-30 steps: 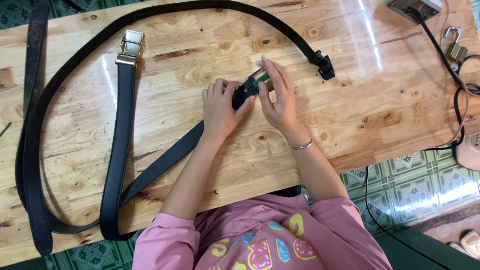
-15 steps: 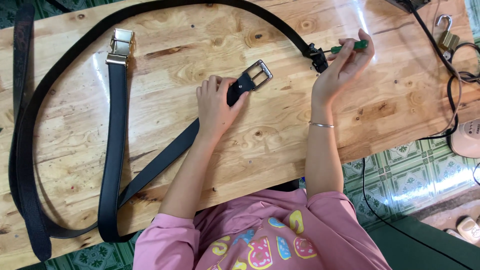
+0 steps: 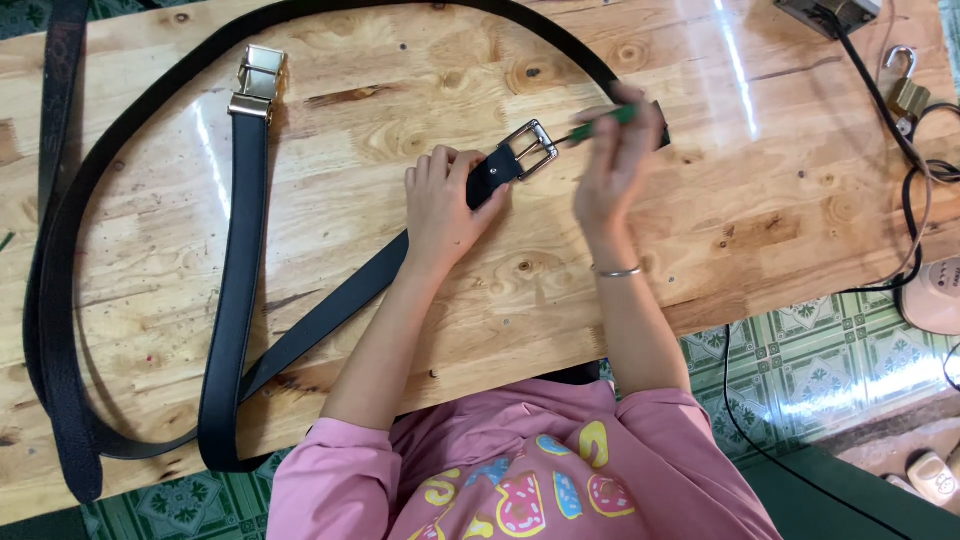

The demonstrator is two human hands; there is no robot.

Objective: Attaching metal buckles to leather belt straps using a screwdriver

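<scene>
Here, left hand [image 3: 445, 205] fingers pin belt [image 3: 240, 290] | right hand [image 3: 610, 165] fingers pinch green tool [image 3: 600, 122]

A glossy knotty pine table [image 3: 780, 200] stands on a green patterned tile floor [image 3: 830, 350].
</scene>
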